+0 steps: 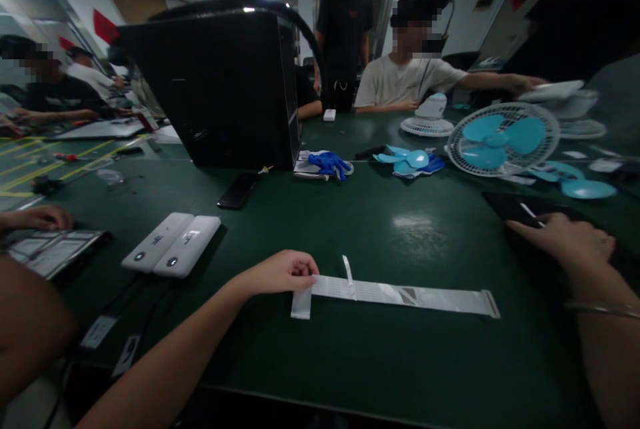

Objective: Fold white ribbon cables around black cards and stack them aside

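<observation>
Now the left hand [284, 272] pinches a flat, silvery plastic ribbon cable [380, 291], probably light, floppy, best edge-held; right hand [573, 237]: grip unclear.

Open table [390, 366] lies on the near and far sides of the flat cable [443, 299]. The left hand [287, 272] and two white devices [190, 246] obstruct the left, the right hand [580, 239] the right; a black box [230, 92] walls off the far left, a fan [495, 140] the far right.
</observation>
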`<state>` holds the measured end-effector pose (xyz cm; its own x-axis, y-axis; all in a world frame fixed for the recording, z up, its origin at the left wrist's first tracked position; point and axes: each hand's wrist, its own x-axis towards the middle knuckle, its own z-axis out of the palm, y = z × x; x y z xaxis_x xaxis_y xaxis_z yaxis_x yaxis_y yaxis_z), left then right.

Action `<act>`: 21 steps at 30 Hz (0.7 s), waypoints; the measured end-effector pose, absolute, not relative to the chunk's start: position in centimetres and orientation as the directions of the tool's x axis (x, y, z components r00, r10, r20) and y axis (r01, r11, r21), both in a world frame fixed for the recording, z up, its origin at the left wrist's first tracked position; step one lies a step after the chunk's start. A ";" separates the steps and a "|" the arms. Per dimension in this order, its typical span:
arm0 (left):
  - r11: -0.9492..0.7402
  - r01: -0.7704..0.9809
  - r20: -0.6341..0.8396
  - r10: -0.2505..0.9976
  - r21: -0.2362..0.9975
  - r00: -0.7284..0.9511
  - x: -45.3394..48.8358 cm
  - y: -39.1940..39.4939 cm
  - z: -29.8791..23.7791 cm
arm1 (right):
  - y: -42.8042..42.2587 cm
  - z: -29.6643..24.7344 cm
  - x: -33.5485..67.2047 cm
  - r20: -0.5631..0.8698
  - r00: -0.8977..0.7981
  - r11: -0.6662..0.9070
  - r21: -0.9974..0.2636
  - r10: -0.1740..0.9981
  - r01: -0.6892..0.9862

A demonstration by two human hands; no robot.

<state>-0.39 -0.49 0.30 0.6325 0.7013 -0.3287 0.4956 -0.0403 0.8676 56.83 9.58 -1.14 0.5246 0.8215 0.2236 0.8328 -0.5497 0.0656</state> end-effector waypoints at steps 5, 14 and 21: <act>-0.153 0.536 -0.287 0.706 0.830 0.647 -0.4 -0.6 0.5 | 10.1 0.7 47.8 0.073 0.200 -0.199 -0.021 0.977 0.980; -0.209 0.557 -0.298 0.668 0.804 0.682 -0.6 -0.7 1.1 | 5.4 0.2 32.9 0.056 -0.640 0.628 -0.273 0.766 0.728; -0.212 0.556 -0.300 0.661 0.804 0.687 -0.7 -0.6 1.1 | 2.0 1.9 29.6 -0.027 -0.812 0.741 -0.393 0.582 0.544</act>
